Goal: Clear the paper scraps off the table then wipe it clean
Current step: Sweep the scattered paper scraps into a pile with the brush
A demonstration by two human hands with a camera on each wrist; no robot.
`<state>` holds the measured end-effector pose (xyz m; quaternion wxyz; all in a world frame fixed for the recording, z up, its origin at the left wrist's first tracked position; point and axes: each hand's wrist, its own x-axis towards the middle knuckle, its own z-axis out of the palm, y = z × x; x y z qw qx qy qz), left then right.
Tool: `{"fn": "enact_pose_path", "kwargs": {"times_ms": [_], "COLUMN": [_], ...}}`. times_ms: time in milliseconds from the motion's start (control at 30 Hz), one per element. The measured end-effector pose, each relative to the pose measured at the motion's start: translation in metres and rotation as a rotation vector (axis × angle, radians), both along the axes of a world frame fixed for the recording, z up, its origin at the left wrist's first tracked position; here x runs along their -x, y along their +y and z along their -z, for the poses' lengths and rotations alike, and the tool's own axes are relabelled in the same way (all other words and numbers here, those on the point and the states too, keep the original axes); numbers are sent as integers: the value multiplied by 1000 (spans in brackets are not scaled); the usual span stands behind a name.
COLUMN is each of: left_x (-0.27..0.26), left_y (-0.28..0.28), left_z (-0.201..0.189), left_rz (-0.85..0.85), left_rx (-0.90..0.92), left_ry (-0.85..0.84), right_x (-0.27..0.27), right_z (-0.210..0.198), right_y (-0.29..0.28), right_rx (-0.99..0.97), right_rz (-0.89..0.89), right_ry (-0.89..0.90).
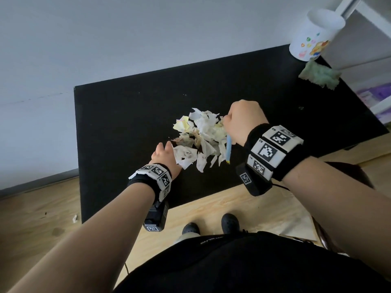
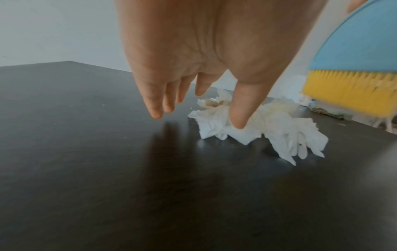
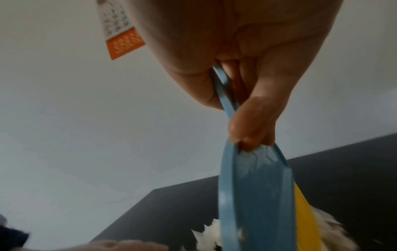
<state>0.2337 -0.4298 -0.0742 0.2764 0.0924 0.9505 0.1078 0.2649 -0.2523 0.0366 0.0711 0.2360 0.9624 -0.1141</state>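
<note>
A heap of torn white and yellowish paper scraps (image 1: 198, 138) (image 2: 257, 129) lies in the middle of the black table (image 1: 118, 123). My right hand (image 1: 243, 123) (image 3: 247, 132) grips the handle of a blue hand brush (image 1: 228, 150) (image 3: 255, 195) with a yellow band; its head is down at the heap's right side. My left hand (image 1: 164, 153) (image 2: 197, 120) hovers at the heap's left edge, fingers straight and pointing down, the thumb (image 2: 238, 118) in front of the scraps, holding nothing.
A white printed cup (image 1: 313, 37) and a crumpled green cloth (image 1: 319, 76) sit at the table's far right corner, beside a white shelf (image 1: 370, 49). A small scrap (image 1: 74, 218) lies on the wooden floor by the table's near left corner.
</note>
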Motion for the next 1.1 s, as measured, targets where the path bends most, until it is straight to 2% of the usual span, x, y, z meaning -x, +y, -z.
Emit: {"fn": "enact_pose_path", "kwargs": {"times_ms": [67, 167, 300, 400, 467, 533, 600, 767, 867, 967, 1100], "left_x": [4, 5, 0, -4, -6, -9, -11, -10, -7, -4, -2], "left_y": [-11, -33, -67, -84, -90, -91, -91, -102, -118, -128, -126], "left_z": [-3, -6, 0, 6, 7, 8, 8, 7, 8, 9, 8], "left_rz": [-33, -66, -121, -137, -108, -55, -6, -25, -65, -34, -23], "left_rx": [19, 45, 73, 87, 104, 133, 165, 181, 243, 276, 260], "left_ry": [1, -9, -9, -35, -45, -45, -27, 9, -21, -78, -41], "right_x": [4, 11, 17, 22, 26, 28, 30, 47, 60, 68, 72], "right_z": [-7, -4, 25, 50, 60, 62, 59, 49, 62, 78, 78], "right_y": [-14, -42, -83, -98, -94, -81, -69, -93, -131, -140, -100], "right_rx": [28, 257, 565, 711, 672, 514, 459, 711, 745, 753, 491], "right_rz": [-84, -175, -216, -115, -34, 20, 68, 67, 0, 21, 106], "right_ry": [74, 147, 23, -107, -127, -76, -13, 97, -2, -97, -93]}}
